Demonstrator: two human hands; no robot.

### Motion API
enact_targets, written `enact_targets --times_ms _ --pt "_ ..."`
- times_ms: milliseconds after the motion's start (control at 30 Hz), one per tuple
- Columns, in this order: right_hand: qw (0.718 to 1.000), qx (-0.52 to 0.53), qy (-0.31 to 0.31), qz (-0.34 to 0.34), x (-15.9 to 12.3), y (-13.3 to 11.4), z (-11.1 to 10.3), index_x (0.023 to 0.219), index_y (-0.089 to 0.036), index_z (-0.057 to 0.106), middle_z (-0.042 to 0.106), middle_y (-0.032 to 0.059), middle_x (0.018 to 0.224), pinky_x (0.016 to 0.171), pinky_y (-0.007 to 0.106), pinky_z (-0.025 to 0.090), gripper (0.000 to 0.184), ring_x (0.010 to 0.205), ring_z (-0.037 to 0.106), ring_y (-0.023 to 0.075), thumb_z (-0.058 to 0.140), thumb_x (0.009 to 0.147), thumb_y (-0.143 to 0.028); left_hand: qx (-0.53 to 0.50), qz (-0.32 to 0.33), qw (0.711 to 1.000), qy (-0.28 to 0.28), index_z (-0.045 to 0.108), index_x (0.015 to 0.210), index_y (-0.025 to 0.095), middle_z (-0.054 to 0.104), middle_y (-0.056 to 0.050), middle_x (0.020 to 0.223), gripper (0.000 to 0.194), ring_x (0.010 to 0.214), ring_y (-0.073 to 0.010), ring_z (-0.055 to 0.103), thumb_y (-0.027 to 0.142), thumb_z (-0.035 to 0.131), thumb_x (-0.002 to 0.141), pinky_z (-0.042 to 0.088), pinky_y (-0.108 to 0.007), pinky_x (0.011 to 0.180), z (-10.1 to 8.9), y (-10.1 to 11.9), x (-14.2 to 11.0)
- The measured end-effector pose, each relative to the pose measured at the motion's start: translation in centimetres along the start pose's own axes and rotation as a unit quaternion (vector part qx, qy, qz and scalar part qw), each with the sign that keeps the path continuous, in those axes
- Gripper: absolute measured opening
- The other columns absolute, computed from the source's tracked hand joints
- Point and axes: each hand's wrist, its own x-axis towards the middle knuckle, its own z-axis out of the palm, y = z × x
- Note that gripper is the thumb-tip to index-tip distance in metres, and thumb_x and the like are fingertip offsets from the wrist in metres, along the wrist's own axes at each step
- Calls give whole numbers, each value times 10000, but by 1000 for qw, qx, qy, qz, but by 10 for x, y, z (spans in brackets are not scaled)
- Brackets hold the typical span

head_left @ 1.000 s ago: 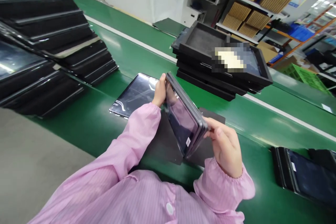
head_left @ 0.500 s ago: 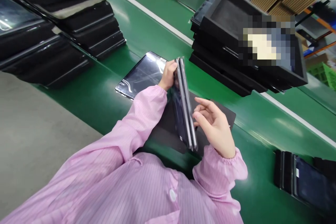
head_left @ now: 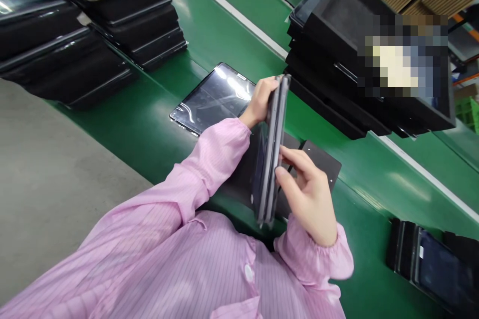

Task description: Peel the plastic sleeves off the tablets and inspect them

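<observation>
1. Two or more thin, flat, dark panels with grey edges stand nearly edge-on near the middle of the frame, over a matte black flat sheet on the glossy green counter; you cannot tell whether their lower end rests on anything.
2. Your left hand is clamped around their upper end.
3. Your right hand is half-curled, thumb and forefinger a little apart at their right side; whether it pinches or merely touches, you cannot tell.
4. Expect them to be stiff and probably light singly, with more weight as a bundle.
5. Their faces are probably smooth, so they could slip against each other; squeeze the bundle evenly.
6. Treat them as fragile: grip opposite edges, keep fingertips off the broad faces, and avoid bending or knocking corners.
7. Mind the shiny black rectangular panel lying left of your left hand.
</observation>
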Motion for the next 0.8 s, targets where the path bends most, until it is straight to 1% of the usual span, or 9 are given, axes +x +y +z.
enact_targets --times_ms 67,100,167,300,433,600,700,800 --pt "1000 -4 6 -11 -9 -6 4 1175 -277 721 677 71 1085 600 254 631 345 1014 682 222 633 852 -195 18 41 996 -77 552 605 197 543 -13 608 488 633 -180 603 520 521 970 488 -299 622 3 3 -4" --pt "1000 -2 7 -13 -12 -7 5 1180 -281 720 676 70 1096 613 253 640 347 1023 683 219 633 856 -190 25 52 993 -105 558 615 192 538 -13 609 491 623 -177 597 519 501 977 482 -298 613 5 4 -6" --pt "1000 2 11 -11 -13 -7 6 1160 -275 727 676 69 1080 608 247 646 322 1011 687 214 634 860 -200 29 56 990 -130 558 623 189 519 -8 600 491 597 -170 578 521 493 979 466 -295 594 7 3 -8" --pt "1000 -1 10 4 -5 0 2 1145 -256 731 677 79 1104 591 244 648 313 1015 696 221 665 840 -236 34 65 987 -146 519 607 201 473 5 571 480 548 -153 516 536 543 950 436 -285 560 8 -5 -6" --pt "1000 -13 -4 -6 -2 1 -4 1150 -262 724 677 77 1137 614 248 653 326 1039 701 224 687 828 -241 38 73 984 -158 516 631 203 464 13 574 492 514 -138 482 569 508 960 411 -271 525 8 -8 -4" --pt "999 -25 -30 -15 -1 4 -13 1159 -255 700 689 73 1107 627 260 656 320 1044 711 230 690 840 -246 42 87 982 -160 488 606 197 442 19 583 497 539 -128 478 527 515 977 408 -263 561 9 -5 -4" --pt "998 -32 -49 -6 0 7 -17 1185 -255 668 694 82 1149 638 278 655 335 1104 699 255 698 853 -286 50 93 981 -163 487 600 193 439 19 589 493 553 -129 472 503 520 982 398 -266 578 8 -5 -3" --pt "997 -24 -69 5 2 10 -20 1202 -256 627 695 88 1192 667 296 655 349 1150 681 266 697 865 -319 54 86 983 -152 495 610 192 446 18 596 494 573 -136 495 524 529 974 401 -268 592 8 -6 -4"
